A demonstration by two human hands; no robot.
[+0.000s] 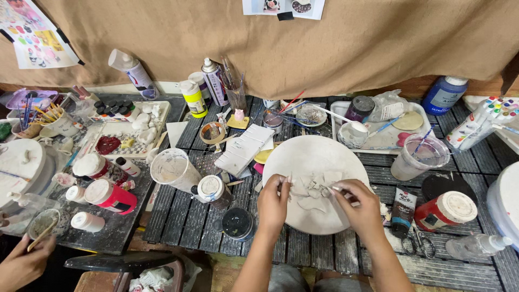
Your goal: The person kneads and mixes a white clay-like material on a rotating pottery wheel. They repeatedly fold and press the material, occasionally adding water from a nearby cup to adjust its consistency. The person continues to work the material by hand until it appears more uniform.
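A round pale clay-dusted board (319, 154) lies on the dark slatted table, with small flat pieces of grey-white clay (313, 189) near its middle. My left hand (273, 203) rests on the board's left side, its fingers pinched on a thin pale stick-like tool that points at the clay. On the right side of the board, my right hand (359, 208) has its fingertips on the clay pieces; whether it also pinches a tool I cannot tell.
Paint jars, a red-bodied tub (111, 196), a plastic cup (172, 168), brushes, bottles and a white tray (378, 138) crowd the table. A cup of cloudy water (419, 157) and scissors (419, 243) lie at right. Another person's hand (24, 262) holds a small bowl at lower left.
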